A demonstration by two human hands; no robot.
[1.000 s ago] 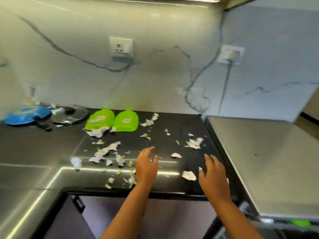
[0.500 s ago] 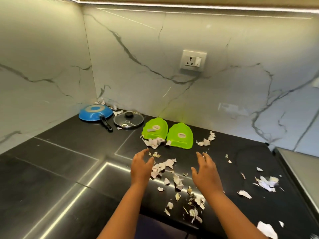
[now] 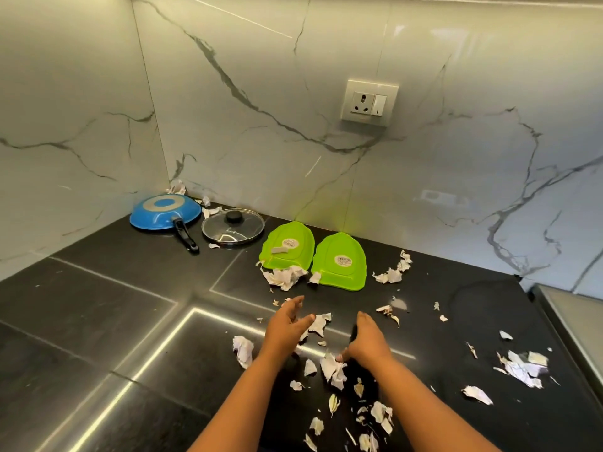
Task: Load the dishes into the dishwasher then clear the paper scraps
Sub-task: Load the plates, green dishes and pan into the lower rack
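Torn white paper scraps point(image 3: 332, 368) lie scattered over the black counter point(image 3: 98, 305), with a clump point(image 3: 284, 277) in front of the plates. Two green plates point(image 3: 288, 246) point(image 3: 341, 263) lie face down near the back wall. Left of them are a glass lid point(image 3: 232, 227) and an upturned blue frying pan point(image 3: 163, 213). My left hand point(image 3: 287, 327) hovers over the scraps with fingers spread, holding nothing. My right hand point(image 3: 367, 340) is down on the counter, its thumb touching a scrap and its fingers bent under, out of sight.
Marble walls meet in a corner behind the pan, and a wall socket point(image 3: 369, 102) sits above the plates. More scraps point(image 3: 522, 368) lie at the right, near a steel surface point(image 3: 580, 316) that adjoins the counter.
The view has swung left from the steel surface toward the corner and closed in. Both hands have come down onto the scraps in the middle, the right one now touching the counter.
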